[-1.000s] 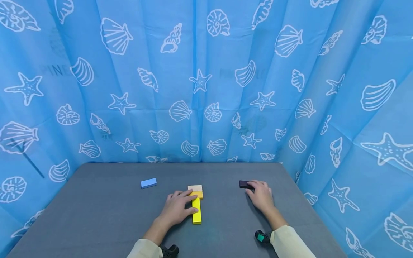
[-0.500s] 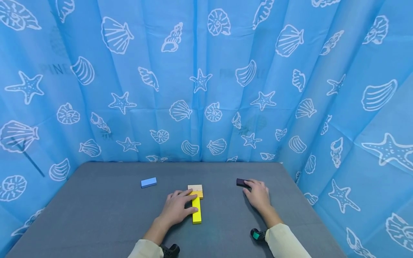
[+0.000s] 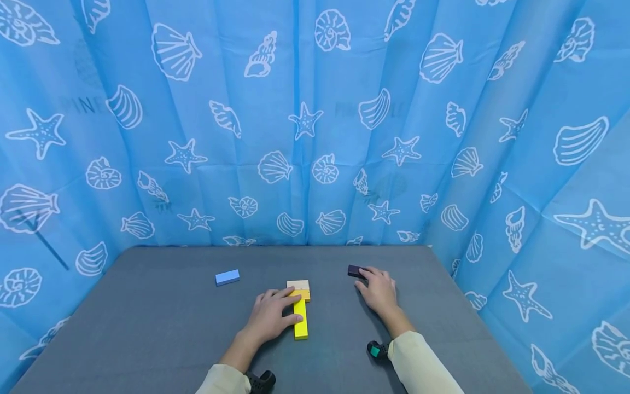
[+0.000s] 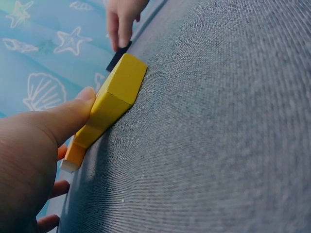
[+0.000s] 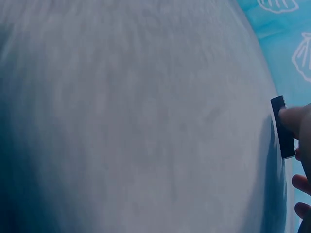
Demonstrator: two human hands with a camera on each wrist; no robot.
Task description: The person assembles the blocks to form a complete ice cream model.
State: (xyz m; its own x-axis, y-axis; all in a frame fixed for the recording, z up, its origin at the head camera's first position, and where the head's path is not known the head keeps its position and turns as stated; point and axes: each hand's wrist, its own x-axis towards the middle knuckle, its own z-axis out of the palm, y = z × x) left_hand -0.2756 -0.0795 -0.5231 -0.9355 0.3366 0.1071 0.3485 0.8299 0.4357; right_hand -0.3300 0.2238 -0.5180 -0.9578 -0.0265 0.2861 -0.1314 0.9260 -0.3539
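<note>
Plainly, we find the right hand (image 3: 379, 291) pinching a dark oblong block (image 3: 354, 270) — the left hand (image 3: 267, 316), fingers apart, touching a smooth yellow bar (image 3: 301, 310) on ribbed grey cloth (image 4: 209, 121).

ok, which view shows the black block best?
Right wrist: the black block appears largest there, though partly covered. Head shows it small, partly hidden by the right hand. Left wrist shows it small too, partly behind the yellow block.
</note>
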